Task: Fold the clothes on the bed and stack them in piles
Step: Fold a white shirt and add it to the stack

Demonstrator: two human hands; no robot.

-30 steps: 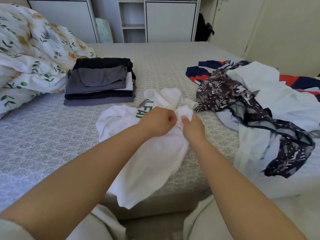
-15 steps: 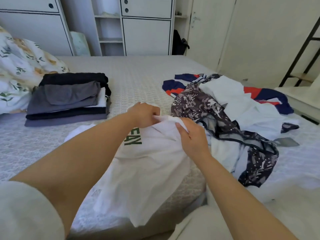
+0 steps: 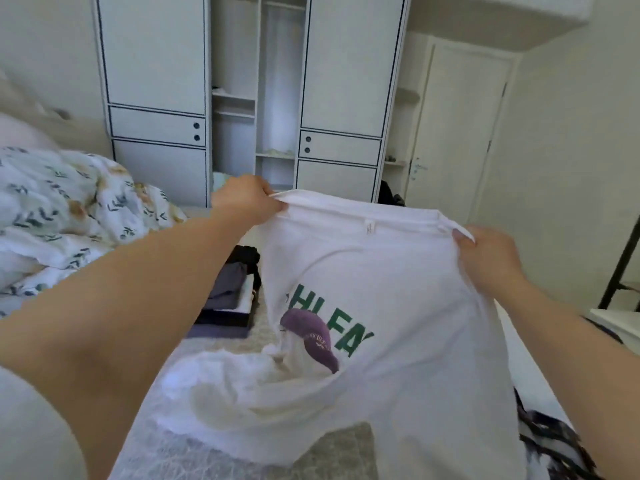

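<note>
White T-shirt [image 3: 398, 289] held up above the bed [image 3: 346, 445], to the right of the folded pile [image 3: 228, 299]. Left hand [image 3: 244, 202] and right hand [image 3: 491, 252] each pinch its top edge, fingers closed on cloth. Fabric looks light, soft, limp; lower part bunches and sags. Best held at shoulder seams. Wardrobe [image 3: 256, 98] behind: open shelves, contents unclear.

Green "HLFA" on white shirt [image 3: 398, 306]

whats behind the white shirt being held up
The folded pile shows at the white shirt's left edge, patterned clothes at its lower right. The shirt hides the bed in between.
</note>
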